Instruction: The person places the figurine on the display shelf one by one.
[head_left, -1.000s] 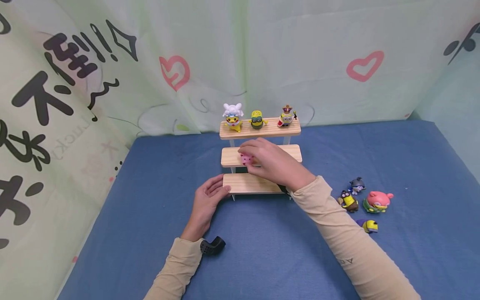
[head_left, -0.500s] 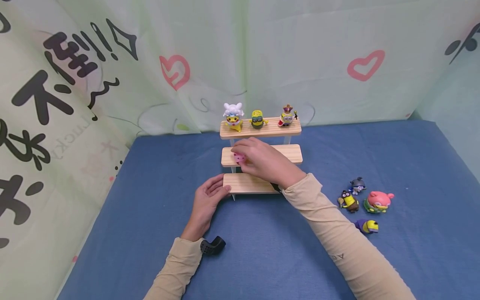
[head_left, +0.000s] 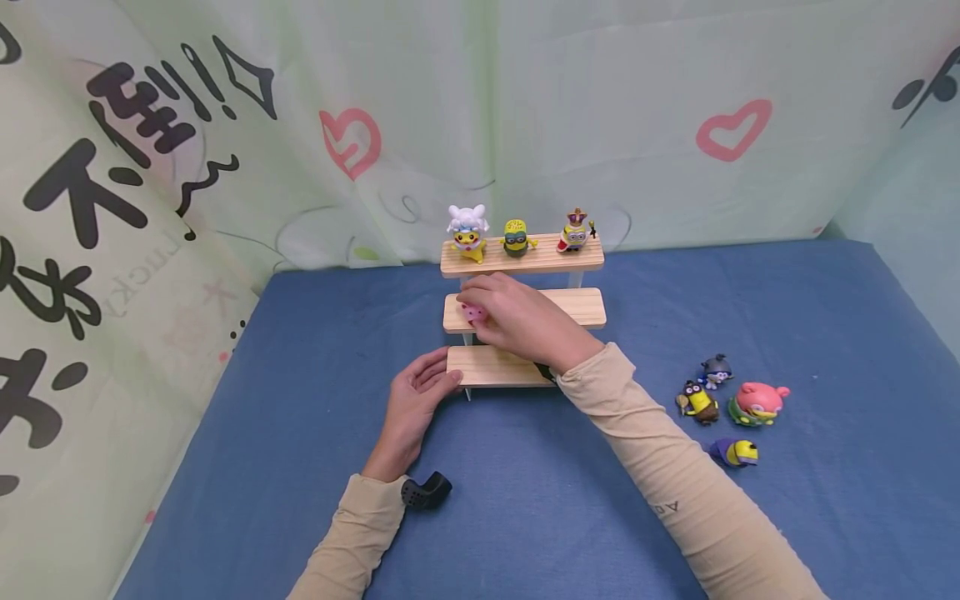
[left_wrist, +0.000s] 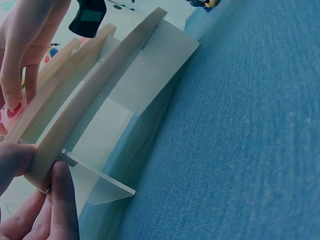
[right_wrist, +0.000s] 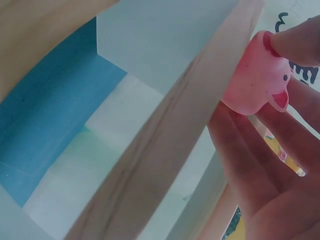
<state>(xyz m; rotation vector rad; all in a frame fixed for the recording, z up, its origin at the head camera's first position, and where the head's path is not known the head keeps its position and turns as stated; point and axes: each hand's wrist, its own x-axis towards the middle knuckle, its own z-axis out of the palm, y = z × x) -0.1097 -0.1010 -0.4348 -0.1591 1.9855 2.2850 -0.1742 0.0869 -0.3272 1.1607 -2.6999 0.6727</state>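
A three-tier display stand with pale wooden boards (head_left: 498,367) and clear supports stands on the blue cloth in the head view. My left hand (head_left: 416,396) pinches the left end of the lowest board, thumb on top and fingers beneath. At the left end of the middle board (head_left: 573,307), my right hand (head_left: 517,317) holds a small pink figurine (right_wrist: 257,75) with a red open mouth, thumb and fingers around it. The right wrist view shows the figurine right at the board's edge. Along the top board are a white-hatted yellow figurine (head_left: 468,235), a goggled minion (head_left: 515,239) and a crowned minion (head_left: 574,233).
Several loose figurines lie on the cloth to the right: a grey-topped one (head_left: 716,370), a minion in brown (head_left: 697,403), a pink and green one (head_left: 757,404) and a minion in purple (head_left: 735,452). A printed curtain (head_left: 600,125) hangs behind the stand.
My right hand has slid left along the middle board with the pink figurine, to the board's left end. The left hand has stayed on the lowest board.
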